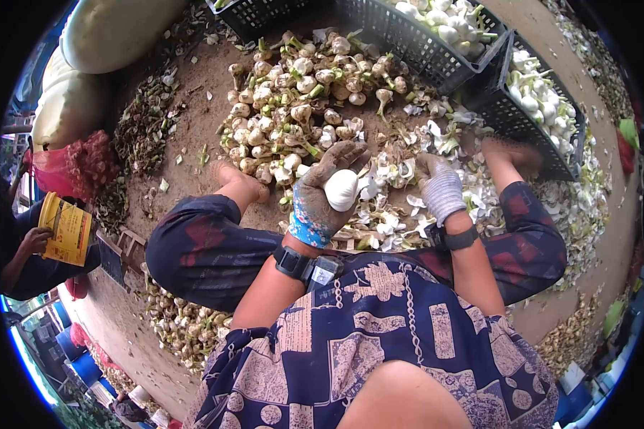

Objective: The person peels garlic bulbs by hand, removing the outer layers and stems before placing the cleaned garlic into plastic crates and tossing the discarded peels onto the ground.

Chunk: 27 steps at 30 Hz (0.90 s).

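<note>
My left hand (pixel 325 189), in a soiled glove with a blue floral cuff, holds a peeled white garlic bulb (pixel 342 190) in its palm with the fingers curled round it. To its right, my right hand (pixel 438 182) wears a grey-white knitted glove; its fingers are bent inward, and whatever they may hold is hidden. The two hands are apart. Just beyond my left hand lies a pile of unpeeled garlic bulbs (pixel 293 93) with cut green stems. White peelings (pixel 383 222) are scattered on the ground between and below the hands.
Black crates (pixel 436 68) of white garlic stand at the upper right, one crate (pixel 501 118) beside my foot. Pale full sacks (pixel 71 107) and a red net bag (pixel 71 168) are at the left. Another person's hand (pixel 36 242) holds a yellow bucket (pixel 66 229). More garlic (pixel 182 322) lies lower left.
</note>
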Motion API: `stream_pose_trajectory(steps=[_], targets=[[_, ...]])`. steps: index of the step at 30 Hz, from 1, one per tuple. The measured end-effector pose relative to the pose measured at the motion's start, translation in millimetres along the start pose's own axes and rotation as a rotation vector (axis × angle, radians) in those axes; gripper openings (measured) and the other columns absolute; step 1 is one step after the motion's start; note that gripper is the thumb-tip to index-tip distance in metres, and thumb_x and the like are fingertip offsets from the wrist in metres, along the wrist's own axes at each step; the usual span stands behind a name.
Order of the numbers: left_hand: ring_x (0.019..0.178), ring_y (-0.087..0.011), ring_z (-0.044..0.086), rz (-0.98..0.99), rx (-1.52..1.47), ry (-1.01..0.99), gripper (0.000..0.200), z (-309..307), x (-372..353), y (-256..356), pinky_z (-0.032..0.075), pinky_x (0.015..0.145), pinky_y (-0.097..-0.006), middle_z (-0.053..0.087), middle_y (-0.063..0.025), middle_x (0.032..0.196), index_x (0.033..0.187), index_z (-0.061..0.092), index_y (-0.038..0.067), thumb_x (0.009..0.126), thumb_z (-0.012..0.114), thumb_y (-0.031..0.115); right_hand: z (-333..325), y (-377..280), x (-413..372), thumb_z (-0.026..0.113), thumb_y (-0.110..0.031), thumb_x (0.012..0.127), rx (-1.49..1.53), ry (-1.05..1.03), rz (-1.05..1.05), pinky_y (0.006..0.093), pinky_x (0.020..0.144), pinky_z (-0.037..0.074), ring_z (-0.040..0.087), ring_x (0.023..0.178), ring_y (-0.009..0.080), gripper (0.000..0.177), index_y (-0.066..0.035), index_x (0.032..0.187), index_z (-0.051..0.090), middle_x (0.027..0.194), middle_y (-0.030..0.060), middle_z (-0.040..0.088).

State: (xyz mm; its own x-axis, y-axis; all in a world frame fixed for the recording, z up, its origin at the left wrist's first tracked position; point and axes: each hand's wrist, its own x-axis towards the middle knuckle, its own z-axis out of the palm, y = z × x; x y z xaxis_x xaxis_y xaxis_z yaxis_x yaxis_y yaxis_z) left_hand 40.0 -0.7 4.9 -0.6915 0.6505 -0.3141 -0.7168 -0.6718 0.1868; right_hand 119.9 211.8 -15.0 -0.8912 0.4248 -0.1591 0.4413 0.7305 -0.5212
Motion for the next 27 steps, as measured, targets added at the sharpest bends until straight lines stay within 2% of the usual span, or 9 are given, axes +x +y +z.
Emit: stream_pose_trajectory(steps=[2,4,5,7,12,15,17,21,27], targets=[[0.121,-0.0314,0.043,-0.045,-0.074,-0.038,0.056,2,1,3,0.033,0.105,-0.0398,0.046,-0.016,0.13,0.13,0.041,0.001,0.078,0.049,0.021,-16,-30,-14,0.06,-0.003,0.075,-0.096,0.026,-0.254,0.0386,0.076,0.051,0.061,0.089,0.0342,0.046,-0.01,0.121,0.052,0.114,0.0188,0.056],[0.121,-0.0304,0.043,-0.1,-0.123,-0.067,0.06,3,1,4,0.036,0.103,-0.0431,0.043,-0.0151,0.133,0.135,0.036,0.003,0.08,0.041,0.026,-28,-69,-21,0.059,-0.002,0.071,0.349,-0.132,-0.399,0.038,0.086,0.048,0.056,0.103,0.035,0.064,-0.012,0.132,0.041,0.125,0.0203,0.048],[0.121,-0.0304,0.043,-0.096,-0.12,-0.07,0.06,1,2,4,0.036,0.103,-0.0431,0.043,-0.0151,0.133,0.135,0.036,0.003,0.08,0.041,0.026,-34,-94,-25,0.062,-0.004,0.07,0.503,-0.403,-0.2,0.0387,0.087,0.048,0.053,0.108,0.0362,0.069,-0.011,0.134,0.037,0.125,0.0224,0.048],[0.119,-0.0296,0.045,-0.045,0.0,-0.011,0.059,-5,5,4,0.038,0.1,-0.044,0.043,-0.015,0.134,0.136,0.036,0.005,0.081,0.041,0.027,1,-100,-20,0.063,-0.01,0.073,0.357,-0.167,-0.62,0.0406,0.078,0.051,0.06,0.092,0.0395,0.07,-0.006,0.136,0.032,0.118,0.0243,0.052],[0.105,-0.0227,0.055,0.297,0.223,0.294,0.037,-20,3,22,0.044,0.093,-0.0369,0.06,-0.0108,0.11,0.115,0.055,-0.001,0.089,0.048,0.025,-8,-84,-14,0.057,-0.013,0.076,0.354,-0.576,-0.326,0.0434,0.078,0.049,0.06,0.087,0.0385,0.045,-0.007,0.12,0.05,0.093,0.0228,0.062],[0.092,-0.0228,0.06,0.302,0.175,0.571,0.031,-23,0,39,0.051,0.081,-0.0378,0.063,-0.0092,0.097,0.105,0.059,0.004,0.091,0.048,0.029,-14,-32,0,0.055,-0.019,0.079,-0.36,-0.803,-0.263,0.0415,0.08,0.048,0.061,0.091,0.0323,0.035,-0.012,0.112,0.057,0.098,0.0182,0.063],[0.078,-0.021,0.063,0.267,0.218,0.592,0.025,-34,5,35,0.055,0.071,-0.0364,0.063,-0.0079,0.093,0.102,0.059,0.005,0.093,0.048,0.026,1,-10,21,0.052,-0.014,0.08,-0.778,-0.611,-0.193,0.0419,0.085,0.047,0.058,0.101,0.0315,0.037,-0.014,0.116,0.056,0.113,0.0159,0.059],[0.083,-0.0194,0.062,0.115,0.346,0.497,0.023,-37,7,23,0.055,0.062,-0.0322,0.06,-0.0092,0.101,0.111,0.054,0.007,0.092,0.051,0.019,76,-57,98,0.045,-0.006,0.083,-0.199,-0.348,-0.505,0.0426,0.095,0.042,0.051,0.114,0.0322,0.041,-0.014,0.123,0.051,0.13,0.0125,0.048],[0.088,-0.0248,0.062,0.015,0.059,0.518,0.052,-26,20,39,0.057,0.06,-0.0387,0.059,-0.01,0.103,0.122,0.049,0.006,0.089,0.049,0.047,172,-37,147,0.04,-0.008,0.086,-0.362,-0.502,-0.359,0.0428,0.096,0.041,0.044,0.121,0.0344,0.046,-0.015,0.132,0.04,0.128,0.0197,0.048]])
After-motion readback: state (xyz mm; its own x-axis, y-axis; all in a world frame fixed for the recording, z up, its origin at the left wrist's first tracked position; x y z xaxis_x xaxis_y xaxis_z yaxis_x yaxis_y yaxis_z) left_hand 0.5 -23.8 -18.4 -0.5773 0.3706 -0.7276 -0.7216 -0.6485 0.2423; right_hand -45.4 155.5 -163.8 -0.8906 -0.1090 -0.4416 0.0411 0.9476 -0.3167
